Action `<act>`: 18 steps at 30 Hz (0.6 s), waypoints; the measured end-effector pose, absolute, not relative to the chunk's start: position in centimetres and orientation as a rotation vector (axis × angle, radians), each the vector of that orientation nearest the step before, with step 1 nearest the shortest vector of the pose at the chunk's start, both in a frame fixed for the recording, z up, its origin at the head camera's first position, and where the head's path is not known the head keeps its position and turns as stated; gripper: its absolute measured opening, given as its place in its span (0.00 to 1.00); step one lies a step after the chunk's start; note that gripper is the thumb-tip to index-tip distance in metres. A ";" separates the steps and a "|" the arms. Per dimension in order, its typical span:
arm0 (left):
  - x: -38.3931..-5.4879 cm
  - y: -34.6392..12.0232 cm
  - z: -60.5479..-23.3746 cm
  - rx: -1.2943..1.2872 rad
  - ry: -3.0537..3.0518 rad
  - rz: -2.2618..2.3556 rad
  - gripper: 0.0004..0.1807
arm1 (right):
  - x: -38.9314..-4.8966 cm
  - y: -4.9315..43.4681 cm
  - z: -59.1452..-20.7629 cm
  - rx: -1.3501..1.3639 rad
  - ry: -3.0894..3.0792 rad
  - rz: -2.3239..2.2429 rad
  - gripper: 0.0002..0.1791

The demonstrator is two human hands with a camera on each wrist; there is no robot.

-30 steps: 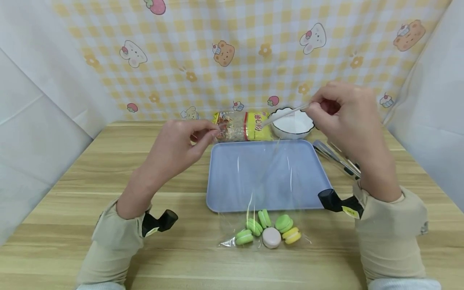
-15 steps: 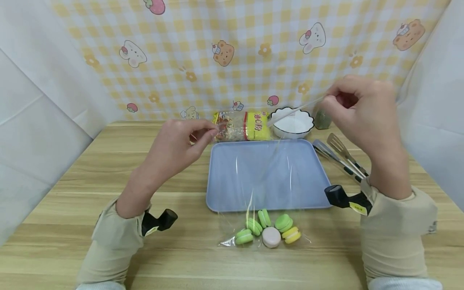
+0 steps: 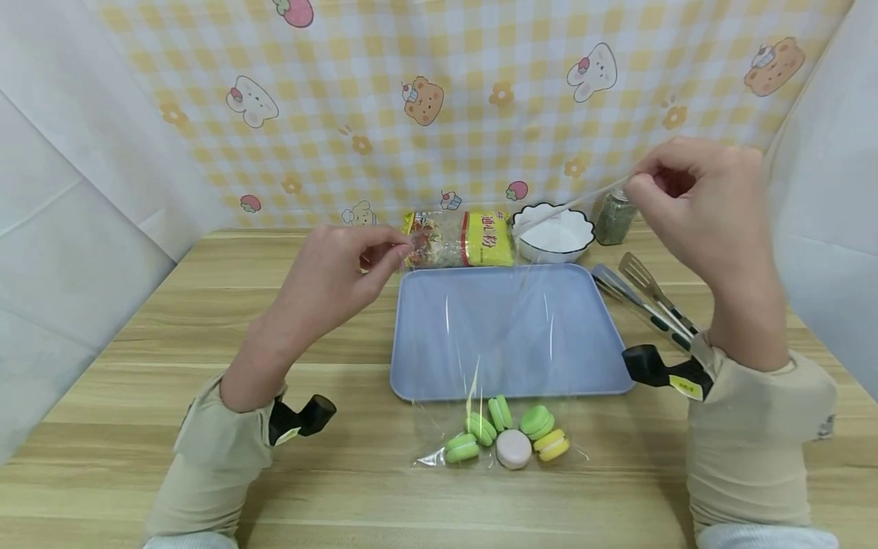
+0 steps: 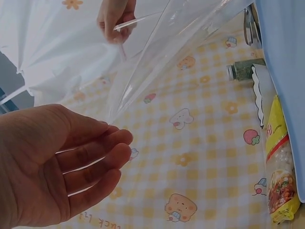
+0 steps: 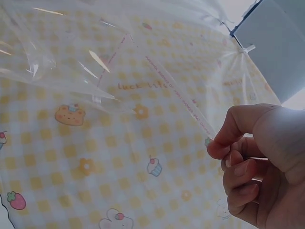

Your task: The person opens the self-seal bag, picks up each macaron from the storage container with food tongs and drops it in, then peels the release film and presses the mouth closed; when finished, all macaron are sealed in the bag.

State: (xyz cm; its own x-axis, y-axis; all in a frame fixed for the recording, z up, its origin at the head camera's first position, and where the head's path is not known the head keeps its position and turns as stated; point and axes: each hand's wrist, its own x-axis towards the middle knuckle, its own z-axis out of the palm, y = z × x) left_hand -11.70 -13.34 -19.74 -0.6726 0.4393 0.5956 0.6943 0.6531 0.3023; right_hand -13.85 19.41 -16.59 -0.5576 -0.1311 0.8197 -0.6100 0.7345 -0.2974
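Note:
My left hand [image 3: 346, 267] pinches a top corner of a clear plastic bag [image 3: 473, 381] between thumb and forefinger. Inside the bag's bottom, near the table's front, lie several green macarons [image 3: 538, 422], a yellow macaron [image 3: 552, 445] and a pale lilac macaron [image 3: 514, 449]. My right hand [image 3: 706, 210], raised at the right, pinches the end of a thin peel-off strip [image 3: 583, 200]. In the right wrist view, pink print runs along the strip [image 5: 176, 90], which stretches taut from the fingertips up to the bag's edge.
Behind the bag is a blue tray [image 3: 610, 343]. Farther back sit a yellow pasta packet [image 3: 488, 239], a white scalloped bowl [image 3: 557, 232] and a glass jar of green herbs [image 3: 615, 219]. Tongs [image 3: 634, 297] and a slotted turner [image 3: 645, 278] lie right of the tray.
My right hand has moved right and slightly up, drawing out a longer stretch of strip. The jar and slotted turner have come into sight. My left hand stays in place.

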 end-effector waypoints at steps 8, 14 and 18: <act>-11.9 -13.5 -19.9 -0.846 -2.427 -0.673 0.05 | -14.1 19.9 -16.6 0.504 -2.130 0.716 0.11; -12.1 -13.6 -19.9 -0.819 -2.458 -0.642 0.06 | -14.3 20.1 -16.6 0.495 -2.141 0.765 0.11; -12.2 -13.7 -19.9 -0.807 -2.477 -0.623 0.06 | -14.3 20.4 -16.6 0.477 -2.146 0.798 0.11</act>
